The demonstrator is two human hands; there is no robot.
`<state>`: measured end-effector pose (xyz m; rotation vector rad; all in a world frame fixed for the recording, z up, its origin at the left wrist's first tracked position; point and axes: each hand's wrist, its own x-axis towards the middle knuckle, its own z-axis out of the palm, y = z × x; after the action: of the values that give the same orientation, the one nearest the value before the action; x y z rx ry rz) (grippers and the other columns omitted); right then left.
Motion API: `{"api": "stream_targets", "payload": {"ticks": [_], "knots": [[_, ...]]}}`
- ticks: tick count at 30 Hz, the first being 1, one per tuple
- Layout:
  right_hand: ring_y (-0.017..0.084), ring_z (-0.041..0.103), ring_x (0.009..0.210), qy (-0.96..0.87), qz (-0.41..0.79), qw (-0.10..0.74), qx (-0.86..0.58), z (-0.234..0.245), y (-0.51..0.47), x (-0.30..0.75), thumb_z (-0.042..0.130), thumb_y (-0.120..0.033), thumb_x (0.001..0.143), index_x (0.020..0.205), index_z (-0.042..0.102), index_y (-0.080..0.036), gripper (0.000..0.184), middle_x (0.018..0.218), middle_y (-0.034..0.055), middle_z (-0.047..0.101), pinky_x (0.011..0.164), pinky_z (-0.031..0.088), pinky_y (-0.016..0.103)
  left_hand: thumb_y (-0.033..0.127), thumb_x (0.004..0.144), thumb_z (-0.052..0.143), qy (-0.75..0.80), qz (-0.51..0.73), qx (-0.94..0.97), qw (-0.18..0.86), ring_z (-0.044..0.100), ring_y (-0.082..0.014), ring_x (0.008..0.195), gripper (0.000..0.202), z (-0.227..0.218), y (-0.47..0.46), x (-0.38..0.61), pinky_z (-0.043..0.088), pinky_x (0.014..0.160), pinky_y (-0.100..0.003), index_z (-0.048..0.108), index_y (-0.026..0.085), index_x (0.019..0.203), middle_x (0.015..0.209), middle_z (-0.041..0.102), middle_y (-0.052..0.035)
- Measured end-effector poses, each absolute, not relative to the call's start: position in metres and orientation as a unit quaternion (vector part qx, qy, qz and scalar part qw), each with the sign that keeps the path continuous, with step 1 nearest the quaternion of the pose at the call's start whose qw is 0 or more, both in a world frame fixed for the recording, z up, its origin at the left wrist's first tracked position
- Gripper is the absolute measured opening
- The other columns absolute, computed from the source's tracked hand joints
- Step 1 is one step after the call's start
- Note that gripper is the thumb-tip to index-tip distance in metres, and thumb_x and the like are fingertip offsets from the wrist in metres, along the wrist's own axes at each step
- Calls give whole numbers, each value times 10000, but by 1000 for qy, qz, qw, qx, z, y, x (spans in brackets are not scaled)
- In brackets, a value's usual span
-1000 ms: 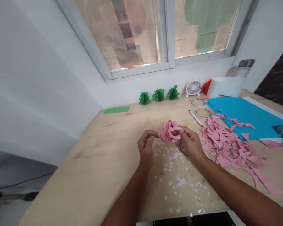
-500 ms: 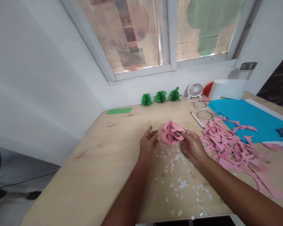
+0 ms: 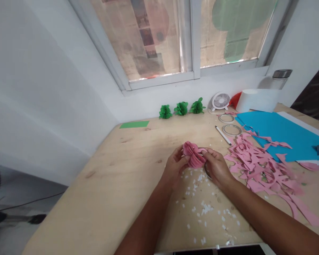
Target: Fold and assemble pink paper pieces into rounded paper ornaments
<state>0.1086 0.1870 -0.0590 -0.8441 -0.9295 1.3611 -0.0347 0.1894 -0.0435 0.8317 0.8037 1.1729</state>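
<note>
A layered pink paper flower is held above the table between both hands. My left hand pinches its left side, thumb in front and fingers behind. On the other side, my right hand grips the flower's right edge between thumb and fingers. A roll of tape lies on the table, partly hidden behind my right hand. Small white paper bits are scattered below the hands.
Pink paper scraps heap at the right beside blue sheets. A marker and tape rolls lie near a small white fan. Three green paper flowers line the wall; a green strip lies left of them.
My left hand has moved right and closed on the pink flower. The flower's layers, fanned apart before, are now pressed closer together. My right hand has kept its hold.
</note>
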Motion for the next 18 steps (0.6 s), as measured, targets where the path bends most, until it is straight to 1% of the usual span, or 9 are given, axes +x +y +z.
{"api": "stream_targets", "payload": {"ticks": [3, 6, 13, 18], "knots": [[196, 630, 781, -444, 552, 590, -388, -60, 186, 109, 601, -404, 784, 856, 705, -200, 240, 837, 47, 713, 781, 466, 338, 287, 591, 783, 375, 537, 366, 662, 636, -201, 879, 569, -46, 190, -35, 512, 739, -305, 597, 208, 1122, 1078, 646, -87], [204, 630, 883, -480, 517, 581, -405, -59, 185, 110, 601, -392, 788, 907, 715, -218, 240, 923, 47, 715, 859, 448, 349, 276, 596, 778, 380, 545, 364, 653, 629, -183, 850, 553, -45, 190, -35, 509, 719, -290, 594, 206, 1113, 1062, 641, -85], [226, 631, 922, -505, 495, 564, -427, -55, 184, 111, 589, -396, 792, 963, 702, -198, 285, 965, 68, 710, 868, 465, 376, 268, 585, 782, 386, 547, 358, 651, 621, -176, 834, 575, -44, 190, -34, 503, 715, -283, 583, 200, 1121, 1050, 636, -88], [242, 612, 993, -570, 439, 533, -446, -48, 180, 111, 571, -395, 803, 1019, 679, -196, 313, 1030, 81, 686, 914, 449, 398, 259, 574, 788, 387, 550, 352, 651, 616, -160, 806, 567, -42, 189, -33, 497, 710, -273, 590, 199, 1102, 1004, 644, -71]]}}
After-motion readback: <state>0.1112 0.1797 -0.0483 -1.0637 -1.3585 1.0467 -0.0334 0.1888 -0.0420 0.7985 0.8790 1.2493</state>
